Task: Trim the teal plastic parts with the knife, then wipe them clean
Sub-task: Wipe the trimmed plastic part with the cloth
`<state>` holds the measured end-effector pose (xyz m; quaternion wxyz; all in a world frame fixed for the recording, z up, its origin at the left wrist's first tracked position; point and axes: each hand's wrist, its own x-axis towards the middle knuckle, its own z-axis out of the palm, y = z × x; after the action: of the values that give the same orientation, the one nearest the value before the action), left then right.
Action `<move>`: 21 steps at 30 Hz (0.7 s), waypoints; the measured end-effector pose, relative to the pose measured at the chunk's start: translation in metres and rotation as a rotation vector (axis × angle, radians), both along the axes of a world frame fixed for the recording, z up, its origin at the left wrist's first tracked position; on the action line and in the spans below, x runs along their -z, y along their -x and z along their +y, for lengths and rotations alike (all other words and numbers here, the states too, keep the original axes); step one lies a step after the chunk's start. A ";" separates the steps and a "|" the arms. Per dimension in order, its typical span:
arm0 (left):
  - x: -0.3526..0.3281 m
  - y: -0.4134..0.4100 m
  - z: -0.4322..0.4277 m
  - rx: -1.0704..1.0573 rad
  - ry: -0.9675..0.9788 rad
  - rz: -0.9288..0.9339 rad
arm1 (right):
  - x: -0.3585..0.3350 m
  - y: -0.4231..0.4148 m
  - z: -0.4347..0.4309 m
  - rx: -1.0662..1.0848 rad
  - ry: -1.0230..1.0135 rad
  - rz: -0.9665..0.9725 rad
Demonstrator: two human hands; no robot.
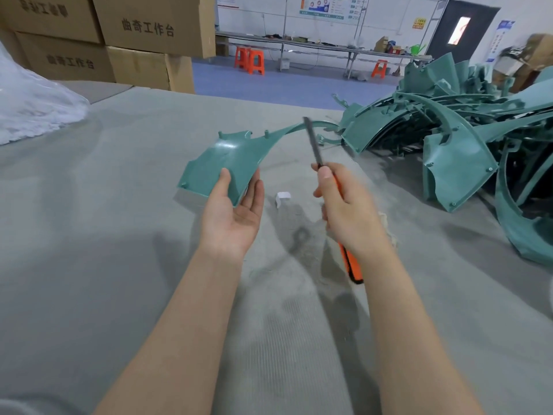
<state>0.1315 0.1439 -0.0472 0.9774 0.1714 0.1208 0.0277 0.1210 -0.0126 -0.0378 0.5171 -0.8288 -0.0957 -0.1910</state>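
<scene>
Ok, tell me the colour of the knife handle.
The knife handle is orange, clearest in the head view below the right hand.

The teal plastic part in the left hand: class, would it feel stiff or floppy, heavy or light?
Probably light: the left hand holds the teal part by one corner. Likely stiff: its thin arm juts out without sagging. Glossy, so perhaps slippery.

One cam only, worn on the person's head, wide-angle, facing fwd & down. Close in: left hand and right hand sit mid-frame over the grey surface. Beyond the hands, the room's far wall shows up top.
</scene>
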 end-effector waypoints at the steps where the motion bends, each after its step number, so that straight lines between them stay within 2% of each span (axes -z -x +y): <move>1: 0.000 0.000 -0.001 0.011 -0.003 0.001 | 0.001 0.001 0.004 0.002 0.065 -0.062; 4: -0.002 0.001 -0.004 0.045 -0.028 0.005 | 0.005 0.002 0.009 -0.038 0.173 -0.110; 10: -0.003 0.004 -0.009 0.073 -0.119 0.023 | 0.011 0.001 0.011 -0.001 0.313 -0.053; 21: -0.006 0.006 -0.009 0.105 -0.123 0.032 | 0.019 -0.004 0.013 0.140 0.407 -0.123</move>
<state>0.1259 0.1353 -0.0413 0.9630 0.2378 0.1251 -0.0191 0.1245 0.0002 -0.0564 0.3180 -0.9074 -0.1060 -0.2533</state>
